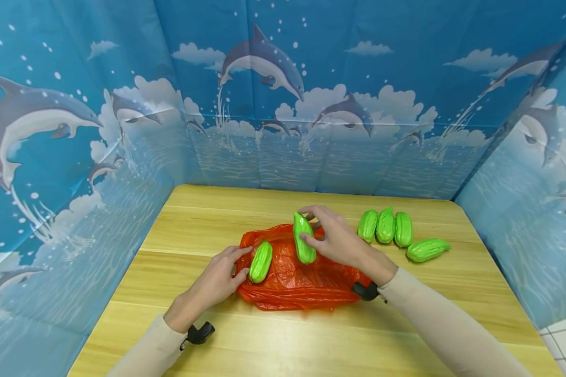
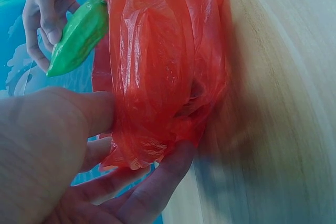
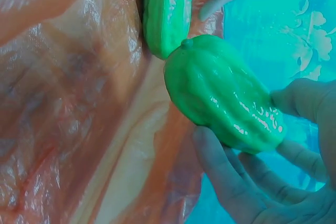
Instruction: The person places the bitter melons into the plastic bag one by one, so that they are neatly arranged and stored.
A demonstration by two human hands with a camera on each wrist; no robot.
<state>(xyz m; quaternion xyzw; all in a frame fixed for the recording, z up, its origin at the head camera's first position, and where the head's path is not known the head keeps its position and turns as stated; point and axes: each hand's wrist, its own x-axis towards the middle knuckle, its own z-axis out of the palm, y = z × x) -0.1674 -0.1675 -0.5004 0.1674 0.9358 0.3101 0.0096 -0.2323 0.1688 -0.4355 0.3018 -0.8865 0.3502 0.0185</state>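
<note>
My right hand [image 1: 335,238] holds a bright green bitter melon [image 1: 304,238] between thumb and fingers, over a crumpled red plastic bag [image 1: 292,272]. In the right wrist view the held bitter melon [image 3: 226,90] has a ribbed, glossy skin and a short stem end. A second bitter melon [image 1: 261,262] lies at the bag's left part. Right beside it, my left hand [image 1: 219,277] grips the bag's left edge, thumb and fingers spread around it. The left wrist view shows the bag [image 2: 157,72] bunched against the left fingers [image 2: 163,182].
Several more bitter melons stand to the right of the bag: an upright group [image 1: 385,226] and one lying sideways [image 1: 427,250]. All rest on a light wooden table [image 1: 207,220]. Blue dolphin-print curtains [image 1: 339,157] enclose the table's back and sides.
</note>
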